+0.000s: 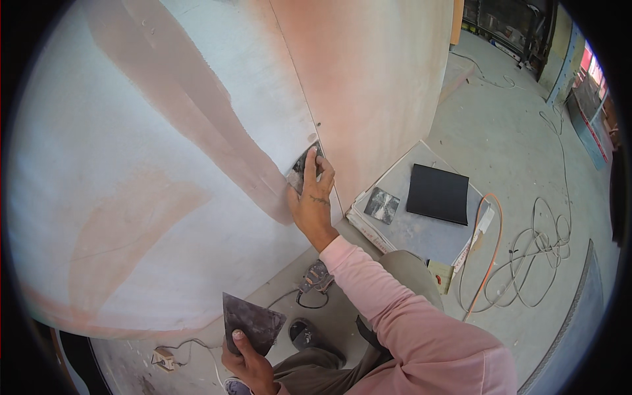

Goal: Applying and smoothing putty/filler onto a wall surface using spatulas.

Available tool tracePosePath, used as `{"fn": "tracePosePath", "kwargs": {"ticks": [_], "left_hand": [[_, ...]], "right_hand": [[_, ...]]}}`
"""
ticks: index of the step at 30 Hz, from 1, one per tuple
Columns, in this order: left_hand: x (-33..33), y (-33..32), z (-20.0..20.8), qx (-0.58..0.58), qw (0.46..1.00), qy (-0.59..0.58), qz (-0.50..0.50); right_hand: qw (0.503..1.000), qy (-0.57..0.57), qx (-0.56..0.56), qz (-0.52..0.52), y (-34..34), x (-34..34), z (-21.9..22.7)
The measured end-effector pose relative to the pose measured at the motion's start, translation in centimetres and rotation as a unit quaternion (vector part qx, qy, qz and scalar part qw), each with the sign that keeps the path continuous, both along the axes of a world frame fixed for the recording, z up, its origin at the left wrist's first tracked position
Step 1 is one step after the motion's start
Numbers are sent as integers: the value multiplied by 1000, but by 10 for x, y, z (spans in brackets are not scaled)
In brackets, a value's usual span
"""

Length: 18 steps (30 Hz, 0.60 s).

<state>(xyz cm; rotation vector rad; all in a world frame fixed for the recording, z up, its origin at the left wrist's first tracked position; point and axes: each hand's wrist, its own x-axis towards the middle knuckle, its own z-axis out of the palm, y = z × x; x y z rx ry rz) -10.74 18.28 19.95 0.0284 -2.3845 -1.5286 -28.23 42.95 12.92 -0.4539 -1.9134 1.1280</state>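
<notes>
My right hand (313, 197) presses a small dark piece of sandpaper (299, 170), smeared with grey dust, flat against the pale panel (257, 72). It works beside the panel's vertical seam, at the lower end of a brownish filler band (197, 118). Down near my legs, my left hand (250, 365) grips a dark square sheet (253, 324) between thumb and fingers, away from the panel. Whether that sheet is stiff or folded I cannot tell. Faint orange-brown patches mark other parts of the panel.
Right of the panel, a low pale box (424, 243) carries a black sheet (438, 194) and a worn grey square (382, 205). A power sander (316, 278) lies by my feet. An orange cable (497, 227) and coiled grey cable (540, 253) cross the floor; a socket block (163, 359) sits lower left.
</notes>
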Motion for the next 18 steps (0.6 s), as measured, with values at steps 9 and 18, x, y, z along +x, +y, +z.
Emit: {"fn": "tracePosePath", "kwargs": {"ticks": [9, 18], "left_hand": [[-8, 12, 8, 18, 999, 1, -30], [-6, 25, 10, 31, 998, -30, -36]], "right_hand": [[993, -36, 24, 107, 20, 40, -10], [956, 81, -261, 105, 40, 16, -9]]}}
